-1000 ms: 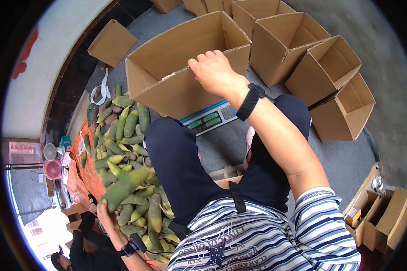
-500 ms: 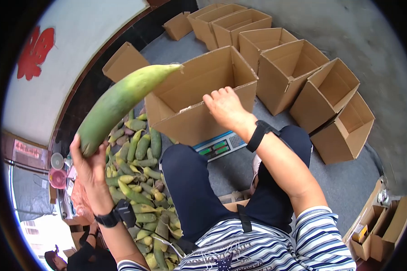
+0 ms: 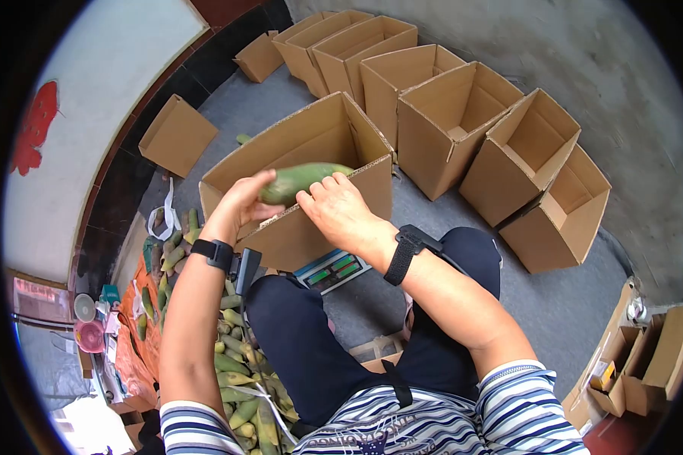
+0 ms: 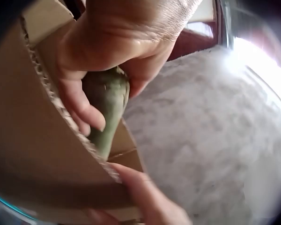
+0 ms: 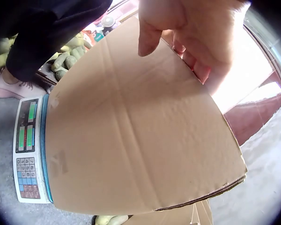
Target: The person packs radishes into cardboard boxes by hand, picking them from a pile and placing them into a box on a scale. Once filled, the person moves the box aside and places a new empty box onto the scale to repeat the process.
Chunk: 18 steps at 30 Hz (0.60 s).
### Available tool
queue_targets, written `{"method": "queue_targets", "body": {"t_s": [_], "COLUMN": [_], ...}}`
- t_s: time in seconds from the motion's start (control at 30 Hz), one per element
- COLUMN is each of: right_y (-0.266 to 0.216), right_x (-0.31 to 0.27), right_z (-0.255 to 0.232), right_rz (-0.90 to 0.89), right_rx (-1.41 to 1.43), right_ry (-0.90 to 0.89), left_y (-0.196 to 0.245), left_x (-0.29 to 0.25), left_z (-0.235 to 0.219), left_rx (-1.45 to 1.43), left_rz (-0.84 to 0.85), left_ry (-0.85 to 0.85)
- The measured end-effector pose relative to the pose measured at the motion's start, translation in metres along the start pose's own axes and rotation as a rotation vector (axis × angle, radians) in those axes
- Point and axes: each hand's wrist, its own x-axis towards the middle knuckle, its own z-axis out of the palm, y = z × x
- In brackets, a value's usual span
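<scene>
The left hand (image 3: 243, 202) grips one end of a large green radish (image 3: 300, 180) at the mouth of a cardboard box (image 3: 288, 241). In the left wrist view the left hand's (image 4: 117, 47) fingers and thumb wrap the radish's (image 4: 105, 105) blunt end, just inside the corrugated edge. The right hand (image 3: 341, 211) holds the box's near rim, fingers over the edge, beside the radish. In the right wrist view the right hand's (image 5: 192, 37) thumb lies on the box's outer wall (image 5: 131, 122), fingers behind the rim. The box stands on a scale (image 5: 30, 150).
Several open cardboard boxes (image 3: 440, 125) stand in a curved row behind and to the right. A smaller box (image 3: 178, 136) sits at the back left. Many green radishes (image 3: 239, 371) are heaped left of the person's legs. Folded cardboard (image 3: 660, 349) stands at the lower right.
The left hand has lifted the radish from the heap and carried it rightward to the box's mouth. The right hand remains at the rim. The head view has shifted.
</scene>
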Motion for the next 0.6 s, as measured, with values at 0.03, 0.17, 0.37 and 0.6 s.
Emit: {"method": "queue_targets", "body": {"t_s": [0.03,0.17,0.37,0.6], "right_y": [0.002,0.009,0.014,0.007], "right_x": [0.0,-0.001,0.001,-0.004], "right_z": [-0.001,0.0,0.01,0.0], "right_rz": [0.0,0.027,-0.012,0.016], "right_rx": [0.003,-0.028,-0.09,-0.092], "right_ry": [-0.005,-0.002,0.179,-0.017], "left_y": [-0.002,-0.008,-0.049,-0.215], "left_x": [0.006,-0.009,-0.106,-0.179], "left_z": [-0.006,-0.028,-0.05,-0.086], "left_rx": [-0.002,0.699,0.481,0.568], "left_rz": [-0.005,0.307,0.667,0.474], "left_ry": [0.0,0.193,0.371,0.621]}}
